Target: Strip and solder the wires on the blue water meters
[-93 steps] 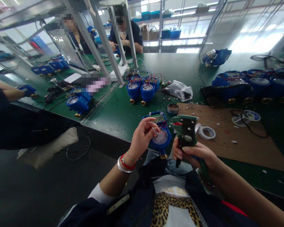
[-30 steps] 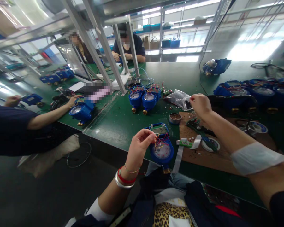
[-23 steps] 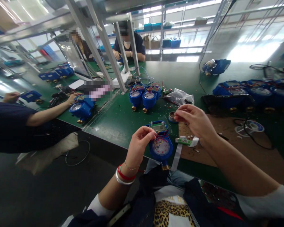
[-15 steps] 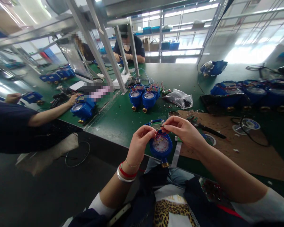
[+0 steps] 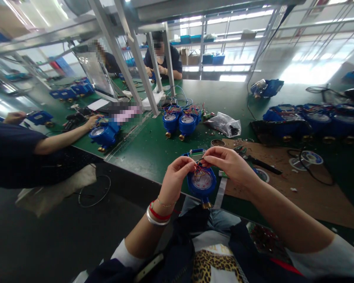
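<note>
A blue water meter (image 5: 201,181) with a round clear dial and a brass fitting lies at the table's front edge, right before me. Thin coloured wires (image 5: 199,171) come up out of its open top. My left hand (image 5: 177,173) pinches some of these wires between thumb and fingertips, at the meter's upper left. Close by on the right, my right hand (image 5: 224,160) is closed in a pinch on a thin wire with a dark part. The fingertips nearly meet above the dial and hide the wire ends.
Two wired blue meters (image 5: 178,122) stand farther back beside a clear plastic bag (image 5: 224,124). On the right are a brown board (image 5: 297,196), a solder spool (image 5: 311,158), pliers (image 5: 264,164) and a row of meters (image 5: 318,118). A co-worker's arm (image 5: 65,139) reaches in from the left.
Both hands stay pinched over the meter with only slight finger movement. The whole view has shifted a little.
</note>
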The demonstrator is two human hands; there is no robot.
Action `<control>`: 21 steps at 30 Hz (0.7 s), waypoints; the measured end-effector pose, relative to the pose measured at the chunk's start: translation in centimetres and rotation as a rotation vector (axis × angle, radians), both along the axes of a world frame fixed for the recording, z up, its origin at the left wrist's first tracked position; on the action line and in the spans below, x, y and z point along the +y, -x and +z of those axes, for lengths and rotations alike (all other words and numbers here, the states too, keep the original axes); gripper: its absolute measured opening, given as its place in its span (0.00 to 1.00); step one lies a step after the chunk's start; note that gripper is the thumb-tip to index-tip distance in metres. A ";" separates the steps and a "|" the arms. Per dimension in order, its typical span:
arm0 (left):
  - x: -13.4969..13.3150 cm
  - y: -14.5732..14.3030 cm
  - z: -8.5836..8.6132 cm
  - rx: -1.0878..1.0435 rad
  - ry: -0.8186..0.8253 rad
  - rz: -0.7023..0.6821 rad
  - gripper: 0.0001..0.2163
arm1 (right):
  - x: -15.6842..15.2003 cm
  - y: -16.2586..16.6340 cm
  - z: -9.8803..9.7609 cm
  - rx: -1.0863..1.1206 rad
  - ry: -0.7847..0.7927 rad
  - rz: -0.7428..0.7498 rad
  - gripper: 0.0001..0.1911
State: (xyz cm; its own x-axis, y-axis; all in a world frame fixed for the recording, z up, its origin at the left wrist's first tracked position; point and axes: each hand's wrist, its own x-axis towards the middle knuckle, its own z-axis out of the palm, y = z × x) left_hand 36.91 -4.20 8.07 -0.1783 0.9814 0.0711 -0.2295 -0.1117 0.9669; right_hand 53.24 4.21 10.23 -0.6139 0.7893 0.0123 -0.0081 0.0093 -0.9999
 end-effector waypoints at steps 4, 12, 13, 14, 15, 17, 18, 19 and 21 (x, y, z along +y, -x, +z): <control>0.0 0.1 0.0 0.001 0.001 -0.001 0.06 | 0.0 0.0 -0.2 -0.012 0.020 0.008 0.10; 0.0 0.2 -0.1 0.012 -0.016 -0.019 0.06 | 0.1 0.0 -0.2 -0.016 0.037 0.010 0.10; 0.0 0.2 -0.1 0.020 -0.016 -0.018 0.06 | 0.1 0.0 -0.2 -0.015 0.038 0.016 0.10; 0.1 0.1 -0.1 0.026 -0.015 -0.017 0.06 | 0.1 0.1 -0.3 -0.013 0.038 0.021 0.10; 0.1 0.1 0.0 0.029 -0.013 -0.013 0.06 | 0.1 0.1 -0.3 -0.013 0.037 0.027 0.10; 0.1 -0.2 0.0 0.024 -0.004 0.002 0.06 | 0.0 0.3 -0.2 -0.020 0.021 0.031 0.10; 0.2 -0.4 0.0 0.022 0.002 0.013 0.07 | 0.0 0.4 -0.1 -0.029 0.004 0.029 0.10; 0.2 -0.5 0.0 0.023 0.008 0.023 0.07 | -0.1 0.4 0.0 -0.041 -0.021 0.021 0.09; 0.2 -0.8 -0.1 0.023 0.014 0.043 0.07 | -0.3 0.5 0.1 -0.062 -0.084 0.005 0.08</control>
State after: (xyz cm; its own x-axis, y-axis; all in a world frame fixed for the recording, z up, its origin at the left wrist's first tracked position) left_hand 37.68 -3.96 7.99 -0.2186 0.9739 0.0620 -0.2023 -0.1073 0.9734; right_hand 52.70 3.96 10.34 -0.6197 0.7838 0.0408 0.0530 0.0936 -0.9942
